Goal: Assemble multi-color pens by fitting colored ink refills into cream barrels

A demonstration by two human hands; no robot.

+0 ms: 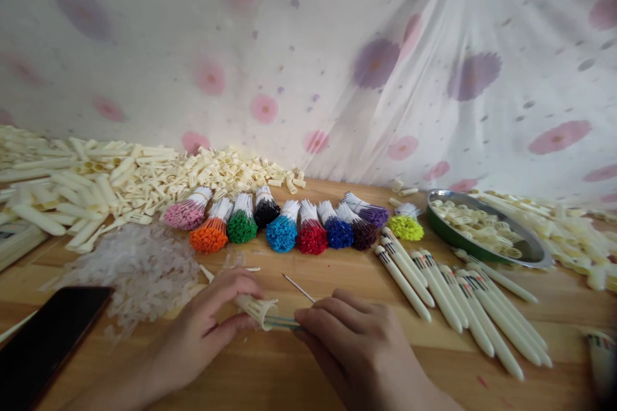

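Pinching the cream barrel (254,308) in your left hand (207,327), you pinch thin refills (285,322) at its mouth with your right hand (351,340); skewed, one could bend or jam.

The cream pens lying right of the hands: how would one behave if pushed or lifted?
Likely stiff: the pens lie straight, like rigid plastic barrels. Probably light, being slim. Round-bodied on the flat wooden table, one may roll if pushed sideways, though close neighbours could check it.
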